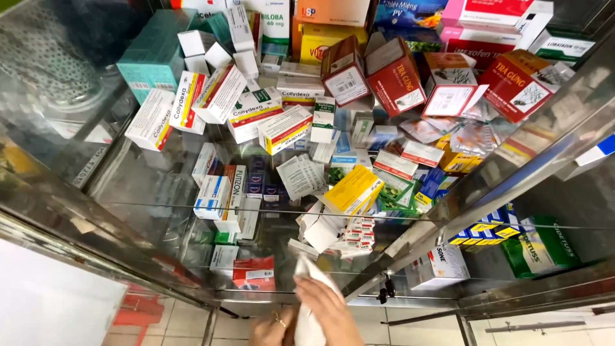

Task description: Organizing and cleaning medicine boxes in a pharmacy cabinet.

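Both hands are low down, at the front of a glass cabinet. The right hand lies on a white cloth, with its fingers pressed together over it. The left hand is just beside it and touches the same cloth from the other side. It has a ring on one finger. I cannot tell how its fingers are bent.

Just above the hands is a small red box. Further up sits a yellow box, and many more medicine boxes are piled on the glass shelves.
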